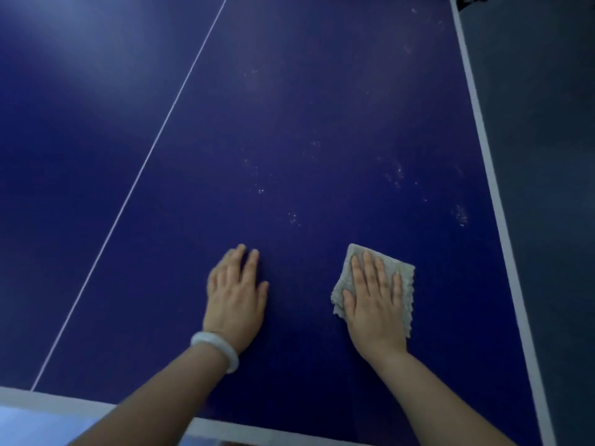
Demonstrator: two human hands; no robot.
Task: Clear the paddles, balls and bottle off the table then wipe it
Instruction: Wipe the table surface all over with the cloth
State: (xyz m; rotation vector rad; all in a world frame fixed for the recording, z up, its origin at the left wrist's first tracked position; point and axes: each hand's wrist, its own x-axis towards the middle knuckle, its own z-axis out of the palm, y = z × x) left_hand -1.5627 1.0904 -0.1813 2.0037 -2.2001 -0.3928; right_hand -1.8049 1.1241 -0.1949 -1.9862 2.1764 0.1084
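Pressing flat on a folded grey terry cloth (375, 286), the right hand (375, 304) lies palm down with all fingers straight and slightly spread; nothing is curled round the fabric. The cloth is roughly rectangular, nubbly and soft-looking, with a wavy, layered right edge where the folds stack. It sits on the dark blue table-tennis table (306, 123), in the right half of the near end, closer to the right border than to the centre line.

The left hand (236, 294) rests palm down directly on the bare table surface, fingers extended and relaxed, holding nothing. It is near the cloth but apart from it. A smooth, pale, rounded bangle (215, 350), opaque and stone-like, circles the left wrist.

The table top is matt and flat. A thin white centre line (154, 146) runs from the near edge diagonally up and away. A broader white border band (483, 149) follows the right edge, and a similar band marks the near edge under the forearms. Small whitish speck clusters (461, 215), dusty or gritty in look, dot the surface beyond both hands, mostly toward the right side.

No brand, label or readable writing shows on cloth, bangle or table. Beyond the right edge lies dull grey flooring (553, 123).
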